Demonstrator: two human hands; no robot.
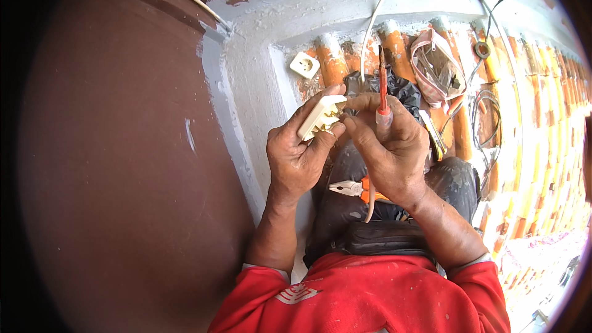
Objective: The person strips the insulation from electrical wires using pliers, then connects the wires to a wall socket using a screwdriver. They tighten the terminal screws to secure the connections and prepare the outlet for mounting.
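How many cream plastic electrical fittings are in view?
2. One cream plastic fitting with brass-coloured contacts is in the left hand; one square cream plastic fitting with a round recess lies beyond it, beside the orange tiles. Others may be hidden.

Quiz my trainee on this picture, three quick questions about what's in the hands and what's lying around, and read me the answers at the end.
1. What does the left hand hold?
A. pliers
B. a cream plastic fitting with metal parts
C. a knife
2. True or false: the screwdriver is in the right hand.
3. Fill the gap: the pouch on the roof tiles is coloured ____.

Key: 1. B. 2. True. 3. Pink.
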